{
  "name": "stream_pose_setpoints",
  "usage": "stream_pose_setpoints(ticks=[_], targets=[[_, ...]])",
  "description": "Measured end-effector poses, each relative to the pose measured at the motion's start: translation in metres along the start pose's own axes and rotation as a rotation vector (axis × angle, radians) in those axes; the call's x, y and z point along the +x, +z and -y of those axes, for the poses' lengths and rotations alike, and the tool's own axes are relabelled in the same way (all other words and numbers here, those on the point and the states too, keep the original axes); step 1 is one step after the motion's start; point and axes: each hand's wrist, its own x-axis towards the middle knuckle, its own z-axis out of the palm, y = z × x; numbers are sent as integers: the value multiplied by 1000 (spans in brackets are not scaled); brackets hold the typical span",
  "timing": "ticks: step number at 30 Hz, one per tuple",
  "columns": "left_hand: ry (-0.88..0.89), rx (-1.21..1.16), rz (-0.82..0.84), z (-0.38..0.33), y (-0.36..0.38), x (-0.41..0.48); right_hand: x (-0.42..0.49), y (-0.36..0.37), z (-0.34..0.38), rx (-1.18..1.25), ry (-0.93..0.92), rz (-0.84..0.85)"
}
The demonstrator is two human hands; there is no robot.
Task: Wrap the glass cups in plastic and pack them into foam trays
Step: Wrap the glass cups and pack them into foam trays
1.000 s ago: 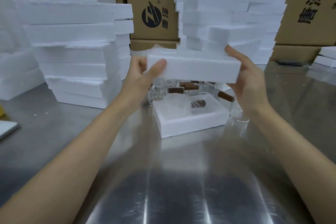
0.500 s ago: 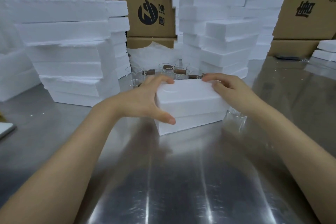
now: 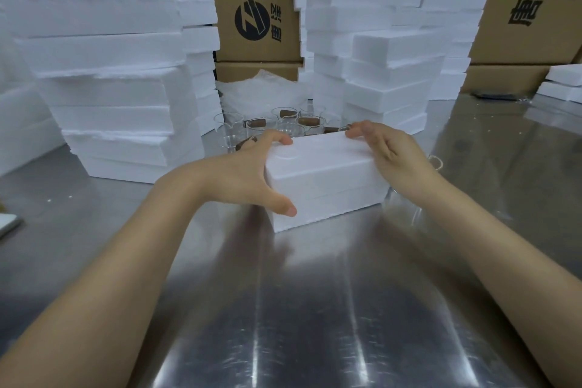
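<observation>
The white rectangular foam box point(image 3: 324, 179), two tray halves set one upon the other, stands on the middle of the shiny steel worktop point(image 3: 315, 309). Your left hand point(image 3: 242, 173) grasps its left end, with the thumb on the near face and the fingers curled over the top. Your right hand point(image 3: 393, 154) grasps the right end, with the fingers bent over the far top corner. The step appears to be the closing of a packed tray. Next you should press evenly until the seam shuts, without crushing the foam. Just behind the box stand clear glass cups with brown handles point(image 3: 283, 123), between tall stacks of white foam trays point(image 3: 110, 72).
</observation>
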Motion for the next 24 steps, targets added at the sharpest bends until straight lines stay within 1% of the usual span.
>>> stream_pose_setpoints(ticks=[4, 7, 10, 15, 17, 21, 24], targets=[[-20, -83, 20, 2, -2, -1, -2, 3, 3, 14, -36, -59], [-41, -77, 33, 3, 0, 1, -2, 3, 5, -7, -40, -76], [-47, -85, 49, 3, 0, 2, -3, 2, 6, -34, -10, -90], [-42, -79, 55, 4, -1, 1, -2, -2, 8, -146, 88, -103], [-41, -67, 49, 4, -1, 1, -3, -1, 10, -162, 117, -64], [-49, -60, 65, 4, -2, 0, -4, -5, 14, -240, 162, 89], [-54, -72, 77, 7, -6, -1, -7, -21, 21, -178, 198, 250]])
